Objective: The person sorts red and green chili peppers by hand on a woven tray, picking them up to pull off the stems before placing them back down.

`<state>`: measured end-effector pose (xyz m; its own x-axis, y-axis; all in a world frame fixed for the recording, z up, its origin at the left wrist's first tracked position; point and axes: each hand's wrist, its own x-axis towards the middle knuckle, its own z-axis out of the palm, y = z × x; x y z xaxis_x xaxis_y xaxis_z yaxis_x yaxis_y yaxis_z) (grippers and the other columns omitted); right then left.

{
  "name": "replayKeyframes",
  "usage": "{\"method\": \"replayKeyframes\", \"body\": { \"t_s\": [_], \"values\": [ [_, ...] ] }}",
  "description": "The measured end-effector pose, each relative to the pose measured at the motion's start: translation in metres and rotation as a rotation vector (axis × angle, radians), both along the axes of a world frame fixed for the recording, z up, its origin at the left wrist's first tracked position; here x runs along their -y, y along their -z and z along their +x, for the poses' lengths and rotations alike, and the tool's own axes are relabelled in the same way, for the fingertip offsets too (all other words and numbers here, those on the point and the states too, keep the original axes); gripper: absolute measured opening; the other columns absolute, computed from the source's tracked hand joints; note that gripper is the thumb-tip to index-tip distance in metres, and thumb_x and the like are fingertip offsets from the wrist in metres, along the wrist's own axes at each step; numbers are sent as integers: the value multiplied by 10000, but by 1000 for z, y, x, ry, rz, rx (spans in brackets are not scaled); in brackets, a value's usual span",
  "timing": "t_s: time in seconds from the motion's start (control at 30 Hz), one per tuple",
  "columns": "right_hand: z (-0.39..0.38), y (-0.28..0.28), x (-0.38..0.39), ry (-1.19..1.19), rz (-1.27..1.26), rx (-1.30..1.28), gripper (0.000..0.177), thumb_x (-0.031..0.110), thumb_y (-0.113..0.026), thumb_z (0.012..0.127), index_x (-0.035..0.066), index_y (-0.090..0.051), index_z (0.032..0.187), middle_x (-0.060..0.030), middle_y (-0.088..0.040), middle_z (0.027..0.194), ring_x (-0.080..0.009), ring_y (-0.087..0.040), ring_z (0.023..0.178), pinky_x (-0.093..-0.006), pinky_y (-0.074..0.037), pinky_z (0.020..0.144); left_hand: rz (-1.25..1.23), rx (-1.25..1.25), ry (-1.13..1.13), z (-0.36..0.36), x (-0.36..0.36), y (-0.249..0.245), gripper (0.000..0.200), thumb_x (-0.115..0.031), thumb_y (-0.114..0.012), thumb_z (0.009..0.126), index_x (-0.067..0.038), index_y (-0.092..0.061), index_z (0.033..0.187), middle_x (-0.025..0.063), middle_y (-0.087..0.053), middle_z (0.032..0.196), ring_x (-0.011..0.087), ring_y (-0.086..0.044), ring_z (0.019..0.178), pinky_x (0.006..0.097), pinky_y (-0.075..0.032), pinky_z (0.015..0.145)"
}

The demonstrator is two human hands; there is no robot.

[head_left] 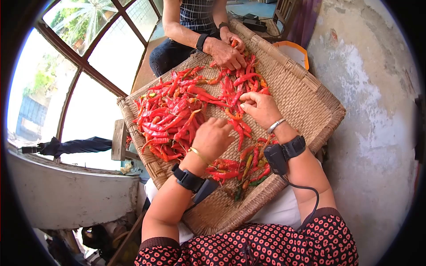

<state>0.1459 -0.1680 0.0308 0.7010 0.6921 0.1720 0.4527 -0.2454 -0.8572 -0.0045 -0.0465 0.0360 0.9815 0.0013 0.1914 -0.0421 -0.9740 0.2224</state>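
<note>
A large pile of red chili peppers [171, 117] lies on the left part of a woven basket tray [293, 88]. My left hand [214, 138] is above the pile's right edge, fingers loosely bent and apart, with no pepper visible in them. To its upper right, my right hand [262, 110] hovers over a strip of scattered chili peppers [235, 91], its thumb and forefinger slightly apart and nothing seen between them. Closer to my body is a smaller group of mixed red, orange and green chili peppers [250, 164].
Across the tray, another person's hands [228, 53] work among the peppers at the far end. A window stands at left with a folded dark umbrella [80, 146] on its sill. A worn wall [364, 124] borders the right. A cable [310, 188] hangs from my right wrist device.
</note>
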Motion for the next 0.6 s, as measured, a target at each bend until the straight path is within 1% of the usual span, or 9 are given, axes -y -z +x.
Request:
{"method": "replayKeyframes", "body": {
  "t_s": [0.07, 0.13, 0.2, 0.3, 0.33, 0.4, 0.43, 0.53, 0.6],
  "values": [
    [-2, 2, 1, -9, 13, 19, 228, 183, -644, 726, 40, -627, 903, -103, -638, 723, -195, -622, 664, -300, -487, 626, 201, 343, -246, -1, -18, -19, 391, -209, -675, 661, -79, -573, 1016, 93, -548, 1016, 276, -500, 976, 388, -395, 845],
    [-3, 1, 0, -24, 25, 39, 225, 180, -642, 725, 37, -627, 898, -104, -638, 723, -194, -623, 665, -299, -487, 627, 379, 335, -530, -10, -40, -24, 533, -264, -692, 655, -92, -505, 1124, 127, -516, 1090, 305, -479, 1008, 425, -369, 860],
    [-3, -1, 0, -38, 19, 16, 220, 177, -638, 727, 33, -627, 893, -105, -638, 724, -197, -623, 669, -300, -487, 636, 233, 92, -639, -18, -58, -9, 511, -292, -679, 662, -100, -510, 1104, 124, -526, 1048, 301, -479, 998, 440, -372, 841],
    [-6, -8, 0, -73, -49, -3, 221, 182, -638, 728, 33, -629, 890, -107, -640, 743, -200, -623, 683, -304, -486, 647, 184, -96, -575, -17, -50, -3, 388, -255, -648, 684, -82, -538, 1013, 121, -553, 965, 294, -511, 942, 418, -424, 783],
    [-6, -6, 0, -90, -64, 1, 221, 182, -638, 728, 33, -629, 890, -107, -640, 743, -200, -623, 683, -304, -486, 647, 167, -98, -592, -16, -47, 4, 388, -255, -648, 684, -82, -538, 1013, 121, -553, 965, 294, -511, 942, 418, -424, 783],
    [-5, -1, 1, -133, -71, 37, 238, 190, -640, 729, 38, -626, 911, -110, -640, 761, -205, -622, 702, -306, -485, 654, 210, -38, -382, -10, -42, 19, 336, -210, -633, 675, -54, -530, 955, 117, -561, 840, 292, -544, 823, 391, -454, 710],
    [-6, 1, 1, -140, -82, 40, 238, 190, -640, 729, 38, -626, 911, -110, -640, 761, -205, -622, 702, -306, -485, 654, 128, -66, -335, -9, -35, 21, 272, -165, -608, 670, -45, -530, 901, 135, -564, 820, 302, -549, 798, 392, -453, 721],
    [-8, 4, 1, -231, -199, 22, 266, 214, -645, 730, 46, -621, 935, -111, -638, 783, -217, -619, 736, -315, -482, 679, 44, -91, -222, -7, -16, 27, 255, -167, -606, 675, -42, -531, 884, 140, -561, 808, 308, -551, 777, 391, -454, 717],
    [-10, 2, 0, -332, -384, 71, 287, 237, -648, 730, 50, -618, 945, -112, -636, 794, -234, -615, 760, -328, -477, 711, 17, -95, -191, -6, -7, 28, 269, -169, -605, 675, -34, -531, 896, 146, -559, 801, 316, -551, 789, 398, -454, 717]
  ]
}}
